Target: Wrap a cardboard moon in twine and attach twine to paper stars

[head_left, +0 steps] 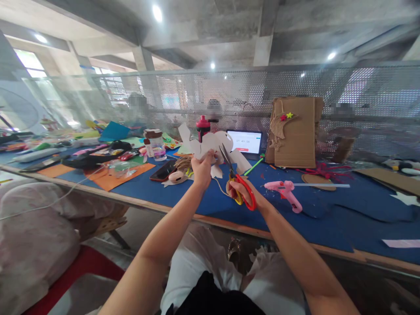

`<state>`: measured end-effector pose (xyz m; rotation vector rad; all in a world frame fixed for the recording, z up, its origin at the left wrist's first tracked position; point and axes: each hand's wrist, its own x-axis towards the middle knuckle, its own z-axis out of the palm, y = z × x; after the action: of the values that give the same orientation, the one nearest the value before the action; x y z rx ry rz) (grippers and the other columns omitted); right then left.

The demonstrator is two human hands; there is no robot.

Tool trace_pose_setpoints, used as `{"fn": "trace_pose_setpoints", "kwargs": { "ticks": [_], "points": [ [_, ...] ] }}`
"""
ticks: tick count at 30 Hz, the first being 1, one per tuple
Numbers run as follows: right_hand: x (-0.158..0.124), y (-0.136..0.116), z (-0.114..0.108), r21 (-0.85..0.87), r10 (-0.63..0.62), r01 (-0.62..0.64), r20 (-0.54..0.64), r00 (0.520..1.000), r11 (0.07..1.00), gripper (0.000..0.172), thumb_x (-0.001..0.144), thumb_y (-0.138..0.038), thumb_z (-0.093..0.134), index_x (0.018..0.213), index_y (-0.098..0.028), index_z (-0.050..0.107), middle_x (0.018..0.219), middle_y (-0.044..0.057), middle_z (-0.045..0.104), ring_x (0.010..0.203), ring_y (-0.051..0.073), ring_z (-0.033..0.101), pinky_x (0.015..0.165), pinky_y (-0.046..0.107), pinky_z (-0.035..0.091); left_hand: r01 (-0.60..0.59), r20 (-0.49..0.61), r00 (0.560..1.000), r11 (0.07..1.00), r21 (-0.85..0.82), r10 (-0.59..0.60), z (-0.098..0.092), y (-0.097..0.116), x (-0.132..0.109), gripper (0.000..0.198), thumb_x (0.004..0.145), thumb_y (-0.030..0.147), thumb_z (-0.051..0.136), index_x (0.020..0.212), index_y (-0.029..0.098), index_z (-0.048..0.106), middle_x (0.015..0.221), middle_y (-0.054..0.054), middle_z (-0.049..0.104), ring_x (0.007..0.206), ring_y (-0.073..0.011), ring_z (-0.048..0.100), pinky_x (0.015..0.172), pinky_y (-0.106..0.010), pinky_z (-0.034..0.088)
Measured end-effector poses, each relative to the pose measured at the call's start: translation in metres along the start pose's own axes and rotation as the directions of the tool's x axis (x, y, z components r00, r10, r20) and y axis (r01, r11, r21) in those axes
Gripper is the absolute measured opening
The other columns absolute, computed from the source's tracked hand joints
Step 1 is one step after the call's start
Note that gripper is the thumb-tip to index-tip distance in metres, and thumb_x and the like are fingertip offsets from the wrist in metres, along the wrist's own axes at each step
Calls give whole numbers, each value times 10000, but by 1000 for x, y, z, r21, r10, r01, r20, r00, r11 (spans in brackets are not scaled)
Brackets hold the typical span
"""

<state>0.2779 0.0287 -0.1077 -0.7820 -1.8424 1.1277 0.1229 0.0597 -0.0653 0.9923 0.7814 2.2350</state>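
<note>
My left hand (202,169) pinches a piece of white paper (206,144) with curved cut edges, held up above the blue table. In my right hand (241,191) is a pair of scissors (248,192) with red and yellow handles. Their dark blades (226,156) point up and to the left, close to the paper's right part. Whether the blades touch the paper I cannot tell. Below the paper a strand of twine (220,187) trails on the table, and a bundle of twine (184,162) lies left of my left hand.
A pink glue gun (285,192) lies right of my right hand. Cardboard sheets (297,140) with a twine moon lean against the perforated screen. A tablet (244,142) showing a timer, a phone (163,170), a jar (158,146) and orange paper (113,177) are around. Someone sits at left.
</note>
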Motion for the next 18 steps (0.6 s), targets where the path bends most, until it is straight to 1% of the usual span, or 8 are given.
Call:
{"fn": "trace_pose_setpoints", "kwargs": {
  "ticks": [3, 5, 8, 10, 12, 15, 18],
  "points": [
    [-1, -3, 1, -4, 35, -35, 48, 998, 999, 487, 813, -617, 499, 644, -167, 576, 502, 0, 524, 484, 123, 499, 497, 252, 445, -42, -3, 999, 998, 43, 42, -5, 0, 4, 155, 628, 253, 736, 717, 132, 697, 720, -48, 710, 638, -138, 651, 651, -236, 525],
    [-2, -5, 1, 17, 85, -86, 54, 995, 996, 477, 797, -624, 507, 648, -174, 563, 505, -9, 505, 485, 124, 491, 515, 269, 461, -52, -1, 999, 997, 64, 52, -8, -1, 5, 143, 634, 258, 730, 699, 136, 693, 692, -43, 699, 624, -140, 644, 629, -234, 519],
    [-3, -7, 1, 69, 127, -135, 109, 986, 988, 457, 787, -621, 516, 672, -180, 554, 514, -24, 479, 492, 125, 486, 548, 286, 478, -81, 13, 997, 992, 93, 80, -12, -4, 6, 143, 648, 269, 725, 703, 139, 698, 694, -45, 700, 651, -159, 650, 637, -246, 525],
    [-4, -7, 1, 79, 120, -131, 127, 985, 988, 439, 798, -604, 520, 684, -181, 553, 513, -29, 476, 489, 123, 486, 552, 285, 479, -111, 29, 994, 986, 126, 108, -14, -6, 6, 153, 663, 275, 723, 729, 137, 710, 722, -47, 710, 674, -166, 655, 647, -247, 526],
    [-3, -5, 0, 69, 116, -125, 120, 986, 990, 439, 821, -598, 504, 692, -181, 554, 515, -28, 483, 488, 123, 490, 545, 280, 480, -143, 40, 990, 976, 164, 139, -16, -7, 7, 158, 676, 281, 720, 739, 136, 718, 737, -44, 713, 691, -166, 655, 649, -239, 520],
    [-1, 0, 0, 65, 112, -120, 107, 988, 991, 449, 844, -606, 481, 720, -183, 565, 528, -26, 496, 492, 127, 497, 538, 286, 488, -177, 57, 984, 959, 223, 169, -18, -9, 6, 158, 684, 296, 722, 675, 138, 707, 673, -27, 686, 671, -160, 640, 633, -227, 503],
    [0, 3, 1, 88, 106, -114, 89, 990, 990, 449, 834, -614, 497, 715, -186, 566, 514, -34, 486, 477, 120, 482, 531, 284, 484, -172, 69, 985, 952, 253, 159, -18, -8, 4, 165, 669, 300, 741, 641, 144, 695, 617, -15, 654, 670, -164, 632, 639, -227, 498]
  ]
}}
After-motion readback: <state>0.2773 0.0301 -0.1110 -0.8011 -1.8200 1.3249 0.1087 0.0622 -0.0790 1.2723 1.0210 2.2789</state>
